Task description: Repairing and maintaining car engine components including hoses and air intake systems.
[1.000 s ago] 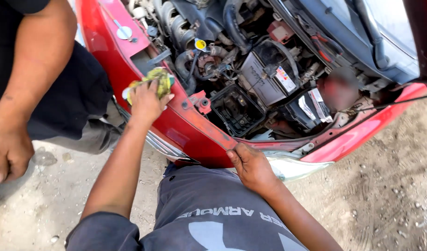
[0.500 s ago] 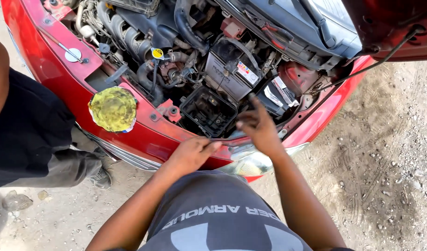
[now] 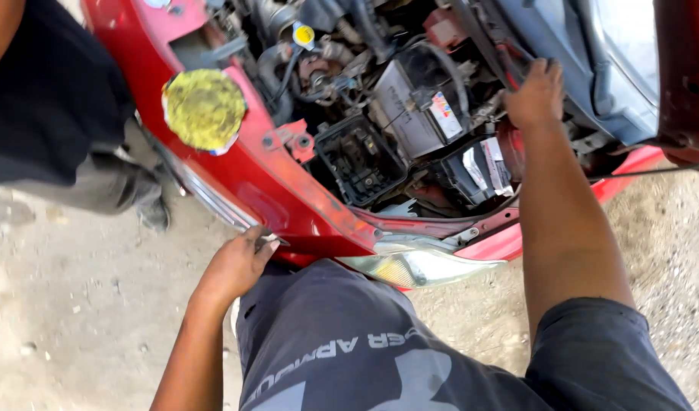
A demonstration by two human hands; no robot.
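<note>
since half a second ago your right hand (image 3: 536, 95) has gone from the near edge of the engine bay to the far side, and your left hand (image 3: 239, 266) has dropped from the middle of the red front panel (image 3: 288, 202) down to its lower edge, just left of the headlight (image 3: 418, 268). your right hand now rests, fingers spread and palm down, on the dark rail at the back of the bay, beyond the battery (image 3: 414, 106); its grip is apart and clamped on nothing. your left hand curls over the panel's bottom lip with something small and silvery at the fingertips; i cannot tell whether that is a tool, a clip or part of the trim, nor how firmly the grip is closed on it. the open black fuse box (image 3: 361, 160) sits between your two hands, and the round yellow-green pad (image 3: 205, 108) lies on the panel's upper face, well apart from both. another person in dark clothes (image 3: 52, 99) stands at the left, close to that pad. to do this well, i'd judge you should keep the right hand as a steady brace and let the left work slowly along the lip, feeling for the fastener rather than pulling, since the red panel looks thin and could bend. keep your forearm off the battery terminals.
</note>
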